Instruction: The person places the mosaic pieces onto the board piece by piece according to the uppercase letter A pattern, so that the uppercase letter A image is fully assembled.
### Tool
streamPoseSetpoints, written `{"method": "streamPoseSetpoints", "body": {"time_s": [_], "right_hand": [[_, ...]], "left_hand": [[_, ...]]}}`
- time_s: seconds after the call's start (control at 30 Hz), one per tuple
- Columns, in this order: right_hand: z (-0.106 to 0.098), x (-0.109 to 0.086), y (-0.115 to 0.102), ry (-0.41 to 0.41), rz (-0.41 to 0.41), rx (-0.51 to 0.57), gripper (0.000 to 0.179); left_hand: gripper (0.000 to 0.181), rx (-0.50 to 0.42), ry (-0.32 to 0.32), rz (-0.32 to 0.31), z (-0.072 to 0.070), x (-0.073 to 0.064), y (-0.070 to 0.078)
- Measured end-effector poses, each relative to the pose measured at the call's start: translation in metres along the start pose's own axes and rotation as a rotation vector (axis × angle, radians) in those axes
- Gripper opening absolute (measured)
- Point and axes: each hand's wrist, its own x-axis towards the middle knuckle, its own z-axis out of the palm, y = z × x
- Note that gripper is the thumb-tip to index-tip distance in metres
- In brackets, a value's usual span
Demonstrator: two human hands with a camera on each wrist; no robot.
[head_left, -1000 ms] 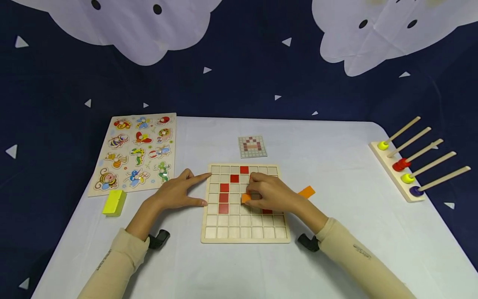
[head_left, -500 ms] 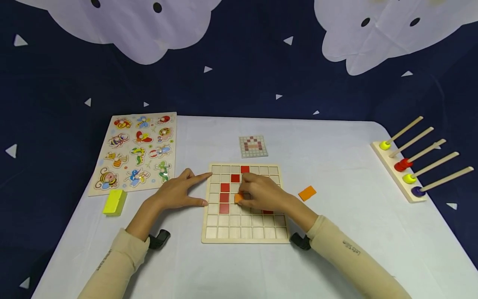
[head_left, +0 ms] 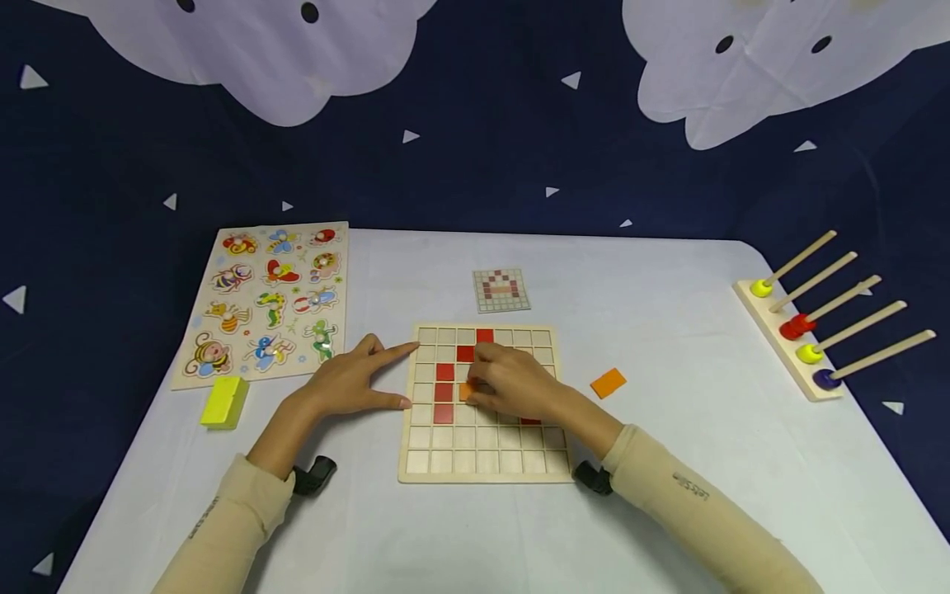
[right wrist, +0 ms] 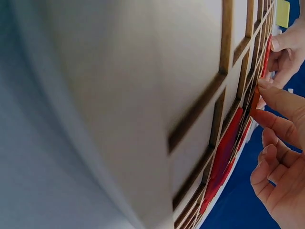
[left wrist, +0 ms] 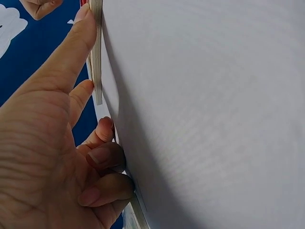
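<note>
A square wooden grid board (head_left: 486, 462) lies on the white table, with several red tiles (head_left: 444, 393) in its cells. My right hand (head_left: 517, 384) is over its middle, thumb and index finger pinching an orange tile (head_left: 465, 392) right at the cell beside the left red column. In the right wrist view the same orange tile (right wrist: 256, 101) is between the fingertips, close against the grid. My left hand (head_left: 345, 386) touches the board's left edge with straight thumb and index finger; the left wrist view shows its other fingers curled loosely. Part of the board is hidden under my right hand.
Another orange tile (head_left: 609, 383) lies right of the board. A small pattern card (head_left: 501, 291) is behind it. At the left are an insect puzzle board (head_left: 199, 322) and a yellow block (head_left: 224, 403). A peg stand (head_left: 772, 326) with coloured beads leans at the right.
My right hand has moved left across the board with the orange tile and lowered it toward a cell next to the red column. The left hand has stayed at the board's edge.
</note>
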Motion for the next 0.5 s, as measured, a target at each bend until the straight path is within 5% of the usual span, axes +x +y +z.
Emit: {"method": "streamPoseSetpoints", "body": {"time_s": [0.5], "right_hand": [[-0.008,-0.011,0.006,-0.002,0.079,0.066,0.026]], "left_hand": [[0.089,-0.008,-0.009,-0.010,-0.001,-0.001,0.002]]}}
